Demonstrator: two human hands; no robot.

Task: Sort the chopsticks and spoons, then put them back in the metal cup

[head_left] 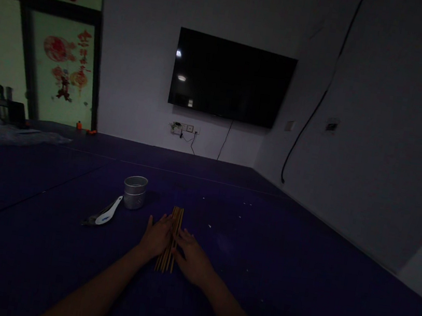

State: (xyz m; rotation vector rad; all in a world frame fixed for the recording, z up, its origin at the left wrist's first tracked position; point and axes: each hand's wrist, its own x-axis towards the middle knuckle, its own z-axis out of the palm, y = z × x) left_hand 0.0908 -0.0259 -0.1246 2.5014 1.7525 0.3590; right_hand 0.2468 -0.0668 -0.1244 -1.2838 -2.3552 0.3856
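A bundle of several wooden chopsticks (176,216) lies on the dark blue floor mat (258,269), pointing away from me. My left hand (155,237) rests flat against the bundle's left side, fingers stretched out. My right hand (192,258) lies flat against its right side, fingers extended onto the sticks. Both hands press the sticks together from either side; neither lifts them.
A small metal cup (134,192) stands left of the sticks, with a white spoon (108,213) on a dark utensil beside it. A black TV (230,79) hangs on the far wall above a socket. Glass doors with red decorations (65,61) are at the left.
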